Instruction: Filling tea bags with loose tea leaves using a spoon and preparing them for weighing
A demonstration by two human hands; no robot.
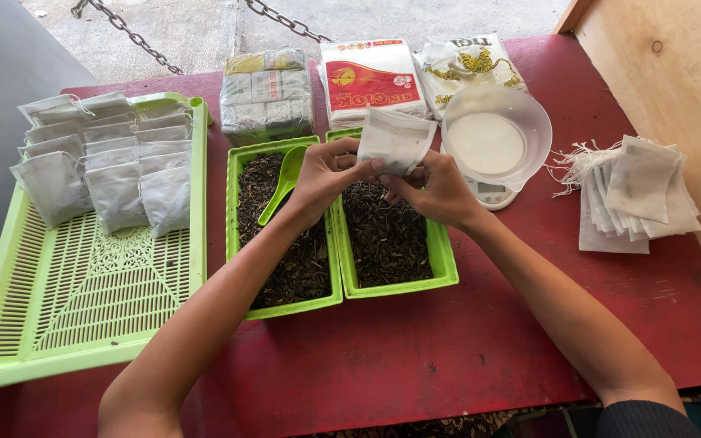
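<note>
Both hands hold one small white drawstring pouch above two green trays of dark loose tea. My left hand grips its left lower edge. My right hand pinches it from below on the right. The left tea tray has a green plastic scoop lying in it. The right tea tray lies directly under my hands.
A large green slatted tray on the left carries several filled white pouches. A stack of empty pouches lies at the right. A clear bowl stands on a small scale. Packaged tea packs lie behind, on a red table.
</note>
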